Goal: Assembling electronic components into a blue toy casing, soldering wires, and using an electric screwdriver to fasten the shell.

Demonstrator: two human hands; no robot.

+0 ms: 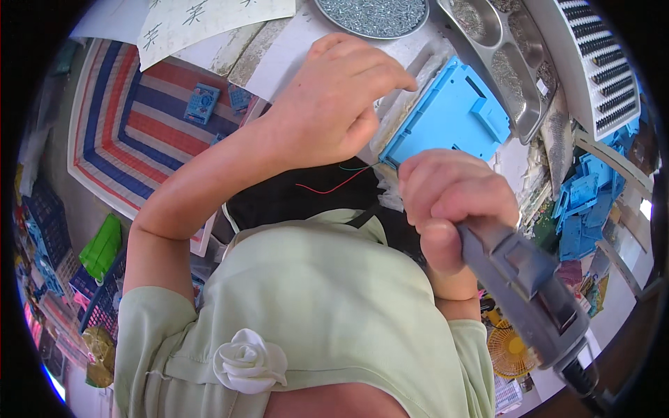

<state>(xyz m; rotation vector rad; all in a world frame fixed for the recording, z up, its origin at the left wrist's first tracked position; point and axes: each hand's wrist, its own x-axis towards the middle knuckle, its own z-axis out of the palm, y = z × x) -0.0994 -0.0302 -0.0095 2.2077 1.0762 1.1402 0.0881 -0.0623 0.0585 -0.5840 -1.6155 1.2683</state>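
Note:
My right hand (456, 205) is wrapped around a grey corded electric screwdriver (526, 282), its cord end slanting toward the lower right. The tool's working end is hidden by my fist. Just beyond that hand lies a light-blue plastic casing (446, 115), an open shallow shell with a raised block at its right side. My left hand (348, 94) hovers left of the casing, fingers bent and the thumb apart from the index finger. Nothing shows between them. A thin red wire (327, 189) and a green one trail from the casing's near corner over black cloth.
A round plate (376, 17) of small metal screws sits at the back. Beside the casing stands a metal compartment tray (512, 70) with small parts. A white rack (596, 63) holds rows of black pieces. Blue casings (585, 202) are piled right; a striped cloth-lined bin (157, 115) is left.

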